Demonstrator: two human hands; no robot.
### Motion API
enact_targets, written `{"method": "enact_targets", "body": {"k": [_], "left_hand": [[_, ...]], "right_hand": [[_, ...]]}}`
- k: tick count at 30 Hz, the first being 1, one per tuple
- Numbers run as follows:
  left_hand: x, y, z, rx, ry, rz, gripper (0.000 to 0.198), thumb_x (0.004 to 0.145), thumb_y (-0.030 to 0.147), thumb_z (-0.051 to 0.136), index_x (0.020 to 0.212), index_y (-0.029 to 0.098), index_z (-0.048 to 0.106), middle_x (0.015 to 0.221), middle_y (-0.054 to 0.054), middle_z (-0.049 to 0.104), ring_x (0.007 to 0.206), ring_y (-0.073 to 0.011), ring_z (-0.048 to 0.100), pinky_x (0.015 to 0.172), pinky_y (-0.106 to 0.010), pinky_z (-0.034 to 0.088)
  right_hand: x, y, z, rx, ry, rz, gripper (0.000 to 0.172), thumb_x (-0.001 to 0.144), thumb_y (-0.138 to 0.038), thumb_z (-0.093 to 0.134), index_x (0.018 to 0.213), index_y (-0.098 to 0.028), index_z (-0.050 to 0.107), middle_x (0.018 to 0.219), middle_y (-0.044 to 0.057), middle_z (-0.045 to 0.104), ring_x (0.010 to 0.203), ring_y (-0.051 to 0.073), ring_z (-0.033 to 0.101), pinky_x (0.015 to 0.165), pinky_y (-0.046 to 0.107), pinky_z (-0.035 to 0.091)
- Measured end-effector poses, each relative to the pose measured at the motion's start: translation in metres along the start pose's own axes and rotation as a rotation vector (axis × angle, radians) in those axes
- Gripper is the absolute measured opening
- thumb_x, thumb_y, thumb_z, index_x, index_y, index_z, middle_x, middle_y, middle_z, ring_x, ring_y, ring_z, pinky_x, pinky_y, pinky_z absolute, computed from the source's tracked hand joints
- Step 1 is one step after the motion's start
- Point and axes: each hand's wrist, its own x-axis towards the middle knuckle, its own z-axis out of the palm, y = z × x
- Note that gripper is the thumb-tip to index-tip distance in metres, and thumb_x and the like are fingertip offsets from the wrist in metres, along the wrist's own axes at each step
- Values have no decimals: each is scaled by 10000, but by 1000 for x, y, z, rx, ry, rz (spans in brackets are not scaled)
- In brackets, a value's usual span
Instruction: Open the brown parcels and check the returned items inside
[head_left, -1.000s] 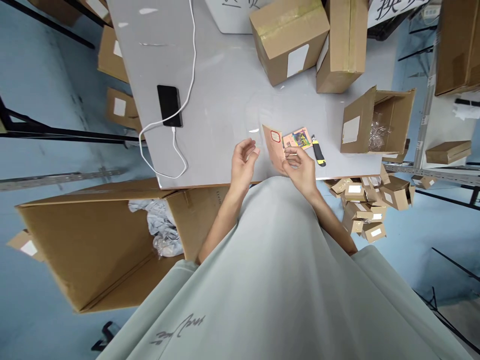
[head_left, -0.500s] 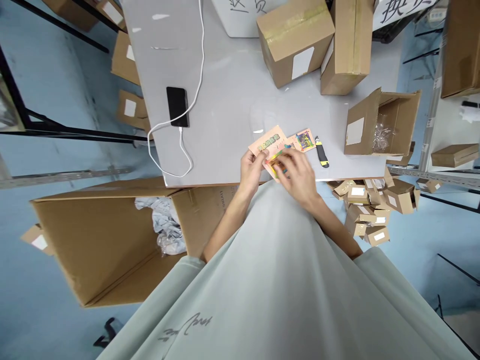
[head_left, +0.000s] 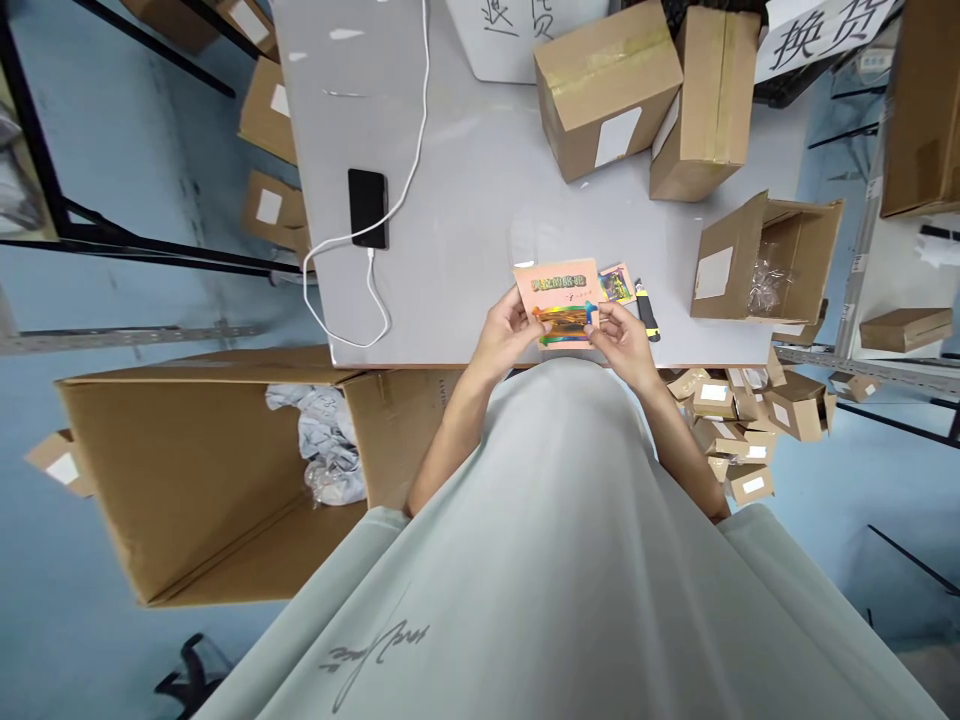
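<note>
A square, peach-coloured picture book [head_left: 559, 292] with a colourful cover is held up between both hands near the table's front edge. My left hand [head_left: 506, 333] is closed on its left side, thumb on the front. My right hand [head_left: 624, 342] pinches its lower right edge. Just behind the book's right side lies a smaller colourful printed piece [head_left: 616, 285], partly hidden by it. Beside that, a black and yellow box cutter [head_left: 646, 312] lies on the table, close to my right hand.
A phone [head_left: 367, 207] with a white cable lies at left on the table [head_left: 465, 200]. Taped cartons [head_left: 611, 90] stand at the back, an open carton [head_left: 765, 258] at right. A large open box [head_left: 217, 490] is below left; several small cartons [head_left: 735, 430] are piled below right.
The book has been turned level and now faces me squarely. My right hand has moved off its front to its right edge. The view has shifted slightly.
</note>
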Motion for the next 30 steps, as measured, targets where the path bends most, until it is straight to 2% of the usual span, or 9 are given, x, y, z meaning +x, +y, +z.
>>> {"method": "enact_targets", "body": {"k": [4,9,11,15,19,22,24,28,30], "left_hand": [[-1,1,-9,104,-21,76,360,805,496,1014,1008,239,866,1104,-82,839,1124,-300,792,1093,-481,642],[-4,-1,-7,231,78,189,232,873,529,954,847,303,908,1031,-80,809,1060,-288,766,1092,-503,615],[-8,-1,-3,260,129,212,234,881,532,945,806,315,896,1036,-76,803,1101,-302,759,1117,-523,600],[-16,2,3,329,153,292,162,943,426,893,817,325,886,1066,-70,808,1158,-310,744,1142,-524,571],[-14,7,4,337,158,303,124,957,423,909,956,301,886,1066,-62,801,1085,-279,744,1088,-461,583],[-4,2,1,278,134,154,362,980,588,887,1127,258,858,1084,-65,803,1010,-246,750,961,-387,616],[5,-6,-1,233,79,43,523,969,686,867,1218,226,836,1048,-64,805,917,-219,747,842,-342,626],[19,-18,-1,137,15,-74,711,900,758,901,1339,207,802,950,-25,766,725,-164,713,667,-298,644],[25,-17,1,112,6,-94,758,900,762,901,1405,210,778,954,-11,750,628,-130,689,606,-288,645]], "right_hand": [[1,1,-8,-28,-20,-41,420,870,-605,925,1027,-278,712,1076,30,788,1006,230,784,963,408,679],[2,-2,-10,-221,31,-299,154,963,-419,822,934,-290,745,1188,84,796,1256,303,754,1224,541,571],[3,-4,-7,-299,84,-373,98,990,-368,774,922,-301,756,1257,90,796,1320,316,734,1248,562,546],[4,-6,-4,-305,157,-399,137,1014,-393,749,904,-314,767,1261,83,806,1312,319,743,1230,564,565],[8,-3,-7,-175,185,-258,266,951,-556,859,950,-300,783,1122,69,824,1162,296,782,1121,507,641],[13,1,-12,-34,173,-101,503,846,-702,938,1060,-274,781,1019,43,806,946,242,770,897,416,690],[17,5,-15,29,149,-31,615,808,-769,945,1105,-263,761,1020,36,785,877,217,751,764,369,680],[22,8,-16,75,138,26,672,788,-799,944,1128,-265,716,1034,33,756,861,210,760,655,330,670],[25,4,-15,111,157,41,684,776,-800,947,1131,-270,700,1010,23,760,782,195,758,600,314,652]]}}
